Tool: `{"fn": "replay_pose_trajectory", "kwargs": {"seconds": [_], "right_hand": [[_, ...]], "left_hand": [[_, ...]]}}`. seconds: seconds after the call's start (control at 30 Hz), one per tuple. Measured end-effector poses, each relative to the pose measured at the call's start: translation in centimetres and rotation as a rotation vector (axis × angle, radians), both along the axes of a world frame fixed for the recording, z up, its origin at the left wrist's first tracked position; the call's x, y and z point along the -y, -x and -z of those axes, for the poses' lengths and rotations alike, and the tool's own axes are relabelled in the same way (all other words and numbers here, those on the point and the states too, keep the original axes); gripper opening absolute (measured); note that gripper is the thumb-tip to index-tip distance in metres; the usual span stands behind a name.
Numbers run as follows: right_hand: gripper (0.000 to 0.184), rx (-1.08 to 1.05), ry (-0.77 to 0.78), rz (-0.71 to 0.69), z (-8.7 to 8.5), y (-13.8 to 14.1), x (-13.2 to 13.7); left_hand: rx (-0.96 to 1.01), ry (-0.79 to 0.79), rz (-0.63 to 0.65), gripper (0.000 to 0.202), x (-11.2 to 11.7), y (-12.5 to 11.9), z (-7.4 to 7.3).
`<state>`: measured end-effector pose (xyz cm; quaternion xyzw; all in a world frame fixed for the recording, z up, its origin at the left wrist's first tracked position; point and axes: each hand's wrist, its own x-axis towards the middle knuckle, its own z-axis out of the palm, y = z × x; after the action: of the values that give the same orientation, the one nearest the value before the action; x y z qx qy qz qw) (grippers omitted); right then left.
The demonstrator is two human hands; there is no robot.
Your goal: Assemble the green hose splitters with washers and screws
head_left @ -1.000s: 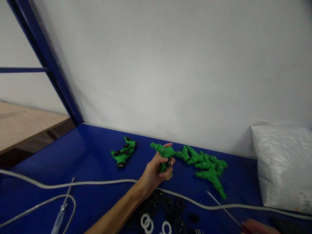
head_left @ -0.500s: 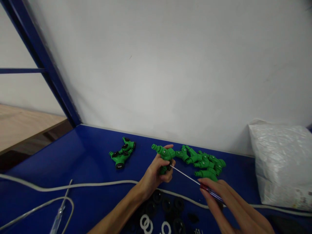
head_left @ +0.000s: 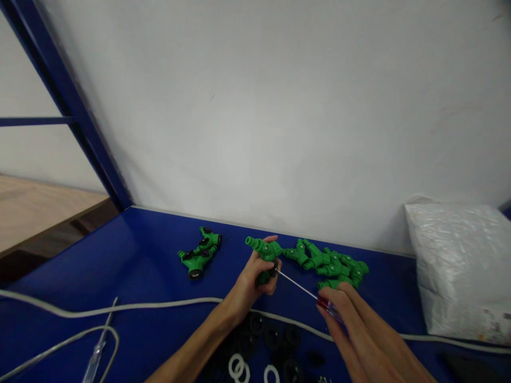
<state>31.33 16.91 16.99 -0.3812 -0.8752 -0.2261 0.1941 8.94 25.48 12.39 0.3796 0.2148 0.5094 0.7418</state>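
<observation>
My left hand [head_left: 250,281] is closed round a green plastic Y-shaped hose fitting [head_left: 264,252], held just above the blue bench [head_left: 143,255]. A small black part sits at the fitting's lower end. My right hand [head_left: 351,319] pinches a red-handled screwdriver [head_left: 309,292], whose thin shaft slants up to the left. Its tip meets the black part on the fitting. A pile of several more green fittings [head_left: 333,266] lies just right of the held one.
Two or three green fittings with black knobs [head_left: 198,253] lie to the left. Black rings [head_left: 275,338] and white washers [head_left: 238,366] lie near the front edge. A pale cable [head_left: 120,307] crosses the bench, a second screwdriver [head_left: 96,357] lies front left, and a white plastic bag [head_left: 459,266] sits at right.
My right hand came up from the lower right with the screwdriver and set its tip on the fitting. My left hand kept hold of the fitting and barely moved.
</observation>
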Motion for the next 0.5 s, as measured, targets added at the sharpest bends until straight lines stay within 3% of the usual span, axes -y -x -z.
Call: {"fn": "replay_pose_trajectory", "kwargs": {"seconds": [0.27,0.5], "right_hand": [[0.042,0.131,-0.166,-0.010,-5.2,4.2,-2.6],[0.041,0.208,-0.263,-0.047,-7.3,6.3,-2.8]], "left_hand": [[0.075,0.062,0.036,0.056,-0.4,-0.1,0.6],[0.155,0.119,0.032,0.058,-0.5,0.1,0.5]]}}
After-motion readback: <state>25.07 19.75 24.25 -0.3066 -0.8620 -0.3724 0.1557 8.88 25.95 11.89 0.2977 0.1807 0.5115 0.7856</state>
